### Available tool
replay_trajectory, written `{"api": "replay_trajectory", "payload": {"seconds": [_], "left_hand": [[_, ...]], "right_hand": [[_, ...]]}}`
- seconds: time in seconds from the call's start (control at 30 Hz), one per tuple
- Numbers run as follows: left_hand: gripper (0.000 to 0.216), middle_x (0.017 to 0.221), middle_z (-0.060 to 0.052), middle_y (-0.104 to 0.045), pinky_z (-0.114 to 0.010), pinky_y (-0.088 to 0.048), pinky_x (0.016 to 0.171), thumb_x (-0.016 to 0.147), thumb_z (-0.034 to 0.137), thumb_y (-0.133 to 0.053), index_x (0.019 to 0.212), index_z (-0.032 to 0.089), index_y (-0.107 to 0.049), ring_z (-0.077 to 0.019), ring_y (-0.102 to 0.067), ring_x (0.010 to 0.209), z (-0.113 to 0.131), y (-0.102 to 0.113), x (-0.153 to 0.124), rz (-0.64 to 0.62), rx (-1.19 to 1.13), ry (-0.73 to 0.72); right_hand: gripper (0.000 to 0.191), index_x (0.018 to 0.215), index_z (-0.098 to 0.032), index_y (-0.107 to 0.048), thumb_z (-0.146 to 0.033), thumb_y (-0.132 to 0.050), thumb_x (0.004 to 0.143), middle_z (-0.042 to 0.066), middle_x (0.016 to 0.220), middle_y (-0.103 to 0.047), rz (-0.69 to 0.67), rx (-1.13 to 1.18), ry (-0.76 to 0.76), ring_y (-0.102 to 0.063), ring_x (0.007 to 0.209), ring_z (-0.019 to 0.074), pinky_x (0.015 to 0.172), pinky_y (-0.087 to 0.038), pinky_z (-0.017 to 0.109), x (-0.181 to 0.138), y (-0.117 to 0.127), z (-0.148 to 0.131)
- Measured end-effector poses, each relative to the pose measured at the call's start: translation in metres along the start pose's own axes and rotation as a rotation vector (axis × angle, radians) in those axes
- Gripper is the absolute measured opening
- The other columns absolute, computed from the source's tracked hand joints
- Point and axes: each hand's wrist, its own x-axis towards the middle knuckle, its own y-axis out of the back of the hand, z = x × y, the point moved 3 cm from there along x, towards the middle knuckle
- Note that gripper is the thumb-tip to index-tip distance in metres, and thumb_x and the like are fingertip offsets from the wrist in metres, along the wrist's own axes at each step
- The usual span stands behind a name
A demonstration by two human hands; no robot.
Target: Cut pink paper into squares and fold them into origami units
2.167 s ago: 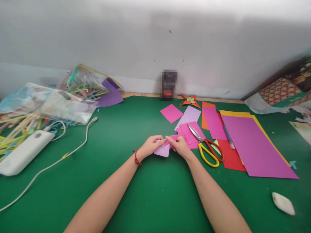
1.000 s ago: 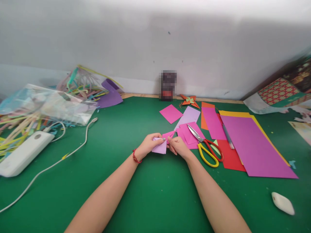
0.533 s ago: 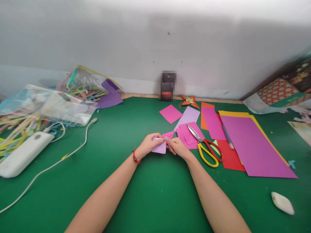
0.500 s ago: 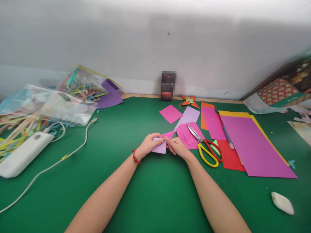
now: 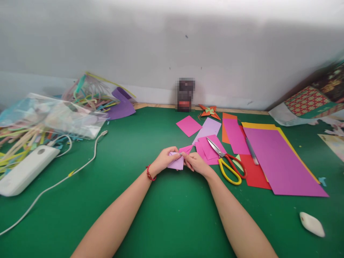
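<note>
A small folded paper piece [image 5: 176, 164], lilac with a pink part [image 5: 186, 149] pointing up to the right, is between my two hands. My left hand [image 5: 165, 159] is closed on its lilac side, the thumb lying across the front. From the right, my right hand [image 5: 197, 163] pinches the same piece where lilac and pink meet; its fingertips partly hide the folds. Just beyond my right hand lie pink paper squares [image 5: 212, 147] with open scissors [image 5: 220, 154] resting on them, one handle yellow and one red.
Farther back are a pink square [image 5: 189, 126], a lilac sheet [image 5: 208, 129] and an orange paper star [image 5: 209, 111]. Purple sheets [image 5: 285, 163] and a pen [image 5: 252, 151] lie right. A white power bank [image 5: 29, 170], cable [image 5: 80, 170] and bagged strips [image 5: 53, 116] occupy the left.
Both hands stay in nearly the same place on the folded paper. The lilac part has tilted very slightly; everything else on the table looks the same.
</note>
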Motion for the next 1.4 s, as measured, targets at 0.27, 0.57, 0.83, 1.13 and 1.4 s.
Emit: {"api": "replay_trajectory", "payload": {"seconds": [0.27,0.57,0.83,1.13,1.4], "left_hand": [[0.025,0.058,0.002,-0.055,-0.020,-0.037,0.047,0.068,0.041,-0.055,0.066,0.017,-0.047,-0.0108,-0.051,0.051,-0.0038,0.0001,0.0005,-0.005,-0.023,-0.011],[0.025,0.060,0.001,-0.056,-0.021,-0.038,0.049,0.068,0.041,-0.056,0.067,0.017,-0.048,-0.0115,-0.053,0.054,-0.0060,0.0002,0.0005,-0.003,-0.053,-0.006],[0.029,0.056,0.003,-0.052,-0.020,-0.037,0.048,0.065,0.042,-0.060,0.062,0.017,-0.046,-0.0102,-0.051,0.050,0.0018,-0.0045,-0.0018,-0.005,-0.106,-0.013],[0.027,0.055,0.004,-0.049,-0.020,-0.034,0.048,0.063,0.041,-0.059,0.061,0.016,-0.047,-0.0089,-0.044,0.050,0.0019,-0.0020,-0.0009,0.059,-0.078,-0.019],[0.027,0.055,0.005,-0.047,-0.020,-0.033,0.048,0.064,0.041,-0.058,0.060,0.017,-0.046,-0.0079,-0.041,0.049,0.0027,-0.0005,-0.0015,0.162,-0.085,-0.024]], "right_hand": [[0.065,0.026,-0.022,-0.037,-0.057,-0.041,0.081,-0.004,0.023,-0.029,0.006,0.033,0.010,-0.042,0.040,0.0106,0.055,-0.038,0.024,-0.0012,-0.0010,0.0000],[0.066,0.026,-0.021,-0.037,-0.056,-0.041,0.082,-0.004,0.023,-0.028,-0.004,0.047,0.013,-0.041,0.039,0.0098,0.053,-0.036,0.024,-0.0001,-0.0011,0.0016],[0.071,0.026,-0.021,-0.036,-0.066,-0.029,0.080,-0.002,0.025,-0.031,0.035,0.058,-0.045,-0.036,0.033,0.0090,0.046,-0.032,0.026,0.0005,-0.0001,0.0013],[0.055,0.043,-0.018,-0.047,-0.065,-0.044,0.074,-0.002,0.036,-0.046,0.012,0.084,-0.033,-0.038,0.034,0.0078,0.039,-0.028,0.022,0.0004,0.0018,-0.0008],[0.041,0.056,-0.018,-0.048,-0.055,-0.051,0.074,-0.004,0.042,-0.051,0.046,0.168,-0.025,-0.040,0.036,0.0071,0.037,-0.028,0.020,0.0018,0.0026,0.0034]]}}
